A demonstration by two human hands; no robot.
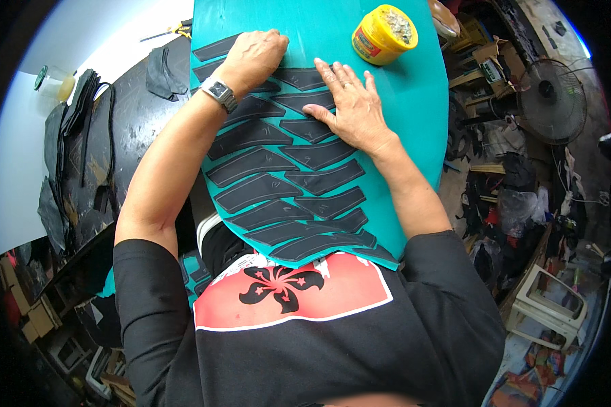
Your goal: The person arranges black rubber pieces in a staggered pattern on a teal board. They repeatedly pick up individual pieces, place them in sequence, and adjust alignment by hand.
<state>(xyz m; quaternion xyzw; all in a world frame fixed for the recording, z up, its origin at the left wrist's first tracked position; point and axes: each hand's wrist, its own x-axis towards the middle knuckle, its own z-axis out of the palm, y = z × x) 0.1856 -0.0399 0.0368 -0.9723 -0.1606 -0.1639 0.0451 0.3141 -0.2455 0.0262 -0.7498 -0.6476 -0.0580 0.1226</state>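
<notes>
A teal sheet (pixel 414 136) spreads out in front of me, its near edge hanging against my shirt. Two columns of black angled pieces (pixel 254 188), with thin pale lines along their edges, lie on it. My left hand (pixel 254 55), with a watch (pixel 219 92) on the wrist, is at the far end of the left column. Its fingers are curled in, hiding whatever they may hold. Flat with fingers spread, my right hand (pixel 353 105) rests on the sheet, its fingertips by the upper pieces of the right column. Nothing is held in it.
A yellow jar (pixel 377 42) with a crusty pale top stands on the sheet at the far right. Black scraps (pixel 78 136) and a dark cut piece (pixel 164 74) lie on the dark table to the left. A fan (pixel 551 102) and a white stool (pixel 547 308) stand at right.
</notes>
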